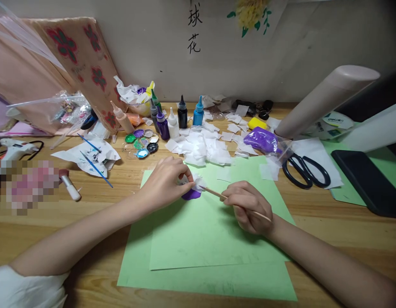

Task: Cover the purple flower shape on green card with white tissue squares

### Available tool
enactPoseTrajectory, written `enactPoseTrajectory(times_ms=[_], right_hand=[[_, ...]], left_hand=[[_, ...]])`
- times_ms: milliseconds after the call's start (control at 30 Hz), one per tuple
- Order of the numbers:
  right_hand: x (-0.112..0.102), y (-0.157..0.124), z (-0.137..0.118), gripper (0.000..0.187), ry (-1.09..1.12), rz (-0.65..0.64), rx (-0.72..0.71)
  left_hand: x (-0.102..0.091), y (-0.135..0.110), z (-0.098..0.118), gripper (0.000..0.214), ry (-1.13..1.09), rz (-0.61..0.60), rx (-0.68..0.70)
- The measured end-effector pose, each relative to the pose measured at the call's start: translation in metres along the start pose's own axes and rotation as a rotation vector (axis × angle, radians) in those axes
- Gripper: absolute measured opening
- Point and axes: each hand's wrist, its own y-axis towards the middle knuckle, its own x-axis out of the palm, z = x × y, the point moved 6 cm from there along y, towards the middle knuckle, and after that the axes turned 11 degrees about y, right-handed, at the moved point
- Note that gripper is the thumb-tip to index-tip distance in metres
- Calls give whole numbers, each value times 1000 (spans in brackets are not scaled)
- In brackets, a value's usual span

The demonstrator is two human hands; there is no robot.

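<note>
My right hand (249, 207) is closed around a thin wooden stick (214, 193), held like a pen. The stick's tip touches a small tuft of white tissue paper (198, 183). Thumb and forefinger of my left hand (167, 182) pinch at the tuft's left side. Under the tuft lies a flat purple clay piece (192, 195), partly covered by my left fingers. Both hands are over green paper sheets (217, 248). Just behind is a loose pile of white tissue squares (201, 147).
Several paint bottles (181, 115) and a paint palette (142, 152) stand behind my left hand. On the right are bagged purple clay (260, 139), black-handled scissors (305, 171) and a dark phone (367, 182). Blue brushes (97, 169) and a glue gun (16, 149) lie left.
</note>
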Motion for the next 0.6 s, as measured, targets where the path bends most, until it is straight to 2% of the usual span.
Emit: enactPoseTrajectory(times_ms=[367,467,600], right_hand=[[6,2,10,20,21,-21,100],[6,1,13,18,23,-29,123],[8,1,17,17,44,-32,165]], left_hand=[[2,0,-3,16,-33,-48,-18],[-1,0,-6,23,-48,6,-40],[-8,5,-18,28,-6,162,-144]])
